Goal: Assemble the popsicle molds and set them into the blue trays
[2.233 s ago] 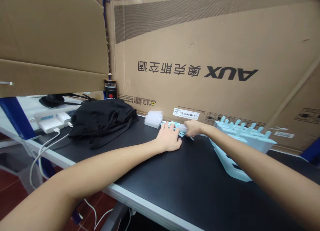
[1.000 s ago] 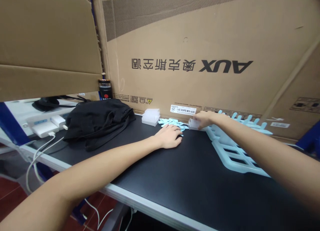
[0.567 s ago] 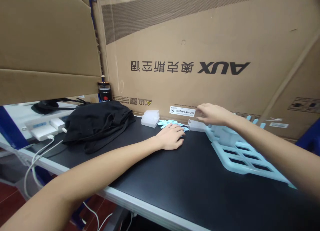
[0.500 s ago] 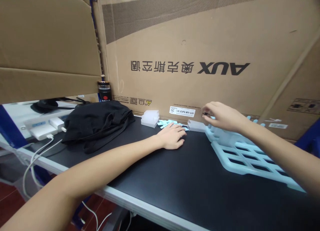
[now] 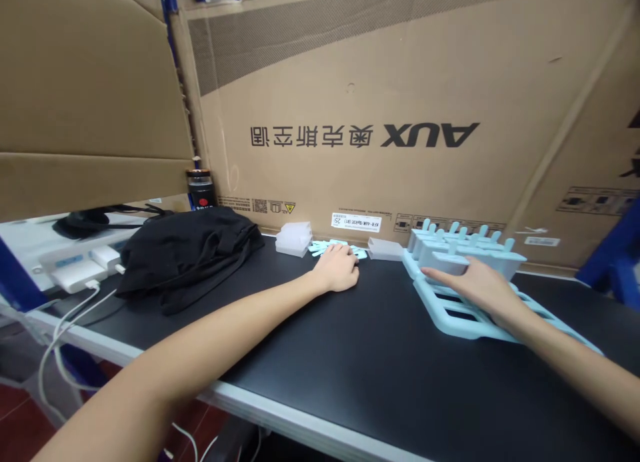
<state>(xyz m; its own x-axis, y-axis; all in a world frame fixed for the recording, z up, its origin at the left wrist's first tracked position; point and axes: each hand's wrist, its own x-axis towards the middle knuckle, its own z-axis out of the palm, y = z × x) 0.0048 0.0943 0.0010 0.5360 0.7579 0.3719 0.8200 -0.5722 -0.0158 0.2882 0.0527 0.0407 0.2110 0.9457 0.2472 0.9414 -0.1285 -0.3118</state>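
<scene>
My left hand [image 5: 337, 269] rests palm down at the near edge of a pile of light-blue popsicle sticks [image 5: 356, 251]. Its fingers are loosely bent and slightly apart over the sticks, with no stick visibly held. Toward the right, my right hand [image 5: 487, 290] is closed at the front pale popsicle mould [image 5: 450, 265], its thumb along the near side and its other fingers partly hidden. Several such moulds with light-blue sticks upright in them stand in the back part of a light-blue rack [image 5: 450, 323]. Slots in the front part of the rack show.
Translucent mould pieces [image 5: 294, 239] stand left of the sticks, and another mould piece [image 5: 385, 249] lies right of them. A black cloth bag [image 5: 187, 255], a dark jar [image 5: 201, 189] and a white power strip [image 5: 80, 269] with cables are at left. A large cardboard sheet [image 5: 310, 75] backs the table.
My right hand has come down from above the rack's back left corner to the front mould, uncovering the upright sticks. My left hand's spread fingers have drawn in over the pile. The view has shifted slightly.
</scene>
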